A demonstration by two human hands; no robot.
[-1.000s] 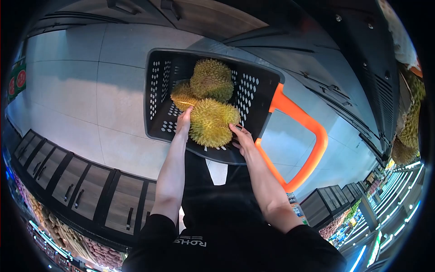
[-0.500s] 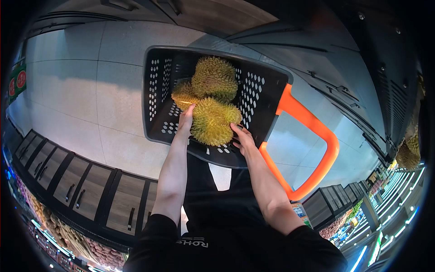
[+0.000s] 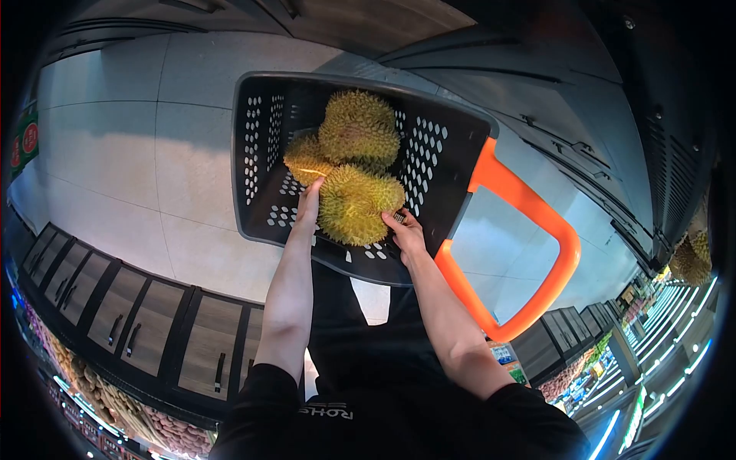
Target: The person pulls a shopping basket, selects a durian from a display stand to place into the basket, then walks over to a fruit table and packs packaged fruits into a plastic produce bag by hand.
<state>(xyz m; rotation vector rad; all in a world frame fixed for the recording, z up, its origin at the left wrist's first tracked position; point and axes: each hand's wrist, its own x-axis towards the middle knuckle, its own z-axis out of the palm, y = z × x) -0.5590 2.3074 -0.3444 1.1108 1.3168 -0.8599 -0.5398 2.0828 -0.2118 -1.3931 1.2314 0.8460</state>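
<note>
Between the hands, the spiky yellow-green durian (image 3: 354, 208) lies inside the black perforated plastic basket (image 3: 452, 184), close to its six o'clock rim, with two rounded spiky durians (image 3: 359, 126) crowding it at ten and twelve and bare basket floor at nine. The left hand (image 3: 308, 204), arm nearly straight, grips its nine o'clock side; the right hand (image 3: 408, 231), elbow slightly bent, clasps it at four, thumb on top, other fingers partly hidden. Farther out, the orange plastic loop handle (image 3: 569, 249) projects toward three o'clock over pale floor tiles (image 3: 100, 169).

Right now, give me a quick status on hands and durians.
Left hand and right hand at opposite sides of nearest durian. It's inside the black basket. Two other durians crowd its far side.
</note>
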